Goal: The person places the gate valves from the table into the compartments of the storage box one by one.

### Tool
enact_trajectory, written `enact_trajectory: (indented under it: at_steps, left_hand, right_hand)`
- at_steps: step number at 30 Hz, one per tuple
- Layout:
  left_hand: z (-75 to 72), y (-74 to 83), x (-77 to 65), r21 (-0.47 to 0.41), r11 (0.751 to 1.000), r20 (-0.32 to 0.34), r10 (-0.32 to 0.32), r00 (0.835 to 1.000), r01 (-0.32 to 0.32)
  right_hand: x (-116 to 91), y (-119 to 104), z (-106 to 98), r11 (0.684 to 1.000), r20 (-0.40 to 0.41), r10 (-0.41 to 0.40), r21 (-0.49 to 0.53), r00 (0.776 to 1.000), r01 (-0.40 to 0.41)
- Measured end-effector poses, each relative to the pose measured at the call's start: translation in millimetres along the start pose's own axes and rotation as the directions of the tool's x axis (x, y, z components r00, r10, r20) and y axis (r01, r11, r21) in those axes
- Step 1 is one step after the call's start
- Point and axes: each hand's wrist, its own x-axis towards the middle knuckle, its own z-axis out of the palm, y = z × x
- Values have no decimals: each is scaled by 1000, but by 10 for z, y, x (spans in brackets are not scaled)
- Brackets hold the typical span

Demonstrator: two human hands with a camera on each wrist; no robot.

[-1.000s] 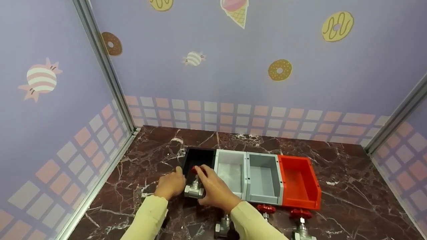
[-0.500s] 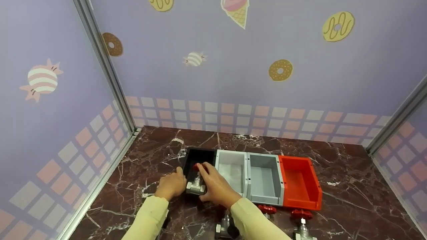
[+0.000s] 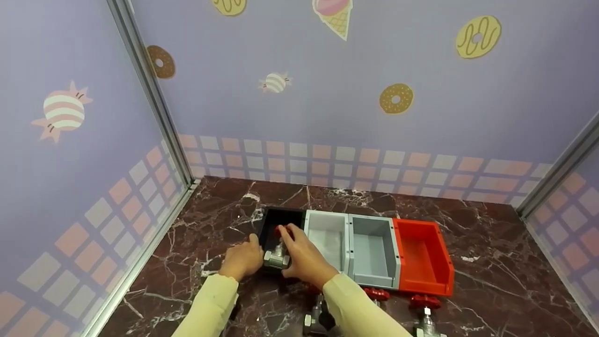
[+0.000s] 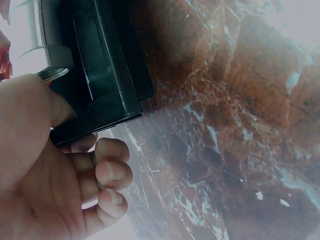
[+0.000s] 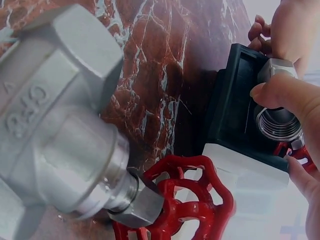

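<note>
My right hand [image 3: 306, 258] holds a valve [image 3: 276, 259] with a red handwheel and a silver body. Its handwheel points toward the back of the black bin [image 3: 283, 214], and its body overlaps the bin's front part. In the right wrist view my thumb lies on the silver body of this valve [image 5: 279, 122], beside its threaded opening. My left hand [image 3: 242, 258] is at the bin's front left corner. The left wrist view shows the left hand [image 4: 40, 170] pinching the front wall of the bin [image 4: 117, 65], thumb inside and other fingers curled outside.
White [image 3: 326, 234], grey [image 3: 369, 248] and red [image 3: 418, 252] bins stand in a row right of the black one. In front of them, on the marble-patterned table [image 3: 164, 276], lie more red-wheeled valves, including one at the right [image 3: 426, 318]. Patterned walls enclose the table.
My right hand has moved the valve slightly forward, farther over the black bin. The left hand keeps its place at the bin. The head view has shifted slightly.
</note>
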Motion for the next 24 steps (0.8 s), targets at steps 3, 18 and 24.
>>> enact_trajectory:
  at_steps: [3, 18, 24]
  left_hand:
    - [6, -4, 4, 1, 1000, 10, -4, 1000, 4]
    - [-16, 7, 12, 0, 999, 56, -33, 998, 33]
    - [-35, 24, 5, 3, 999, 66, -34, 997, 34]
  right_hand:
    - [13, -8, -2, 1000, 9, 13, 0, 1000, -13]
    - [140, -5, 13, 999, 31, -1, -40, 1000, 2]
    - [167, 9, 13, 999, 42, -14, -50, 999, 16]
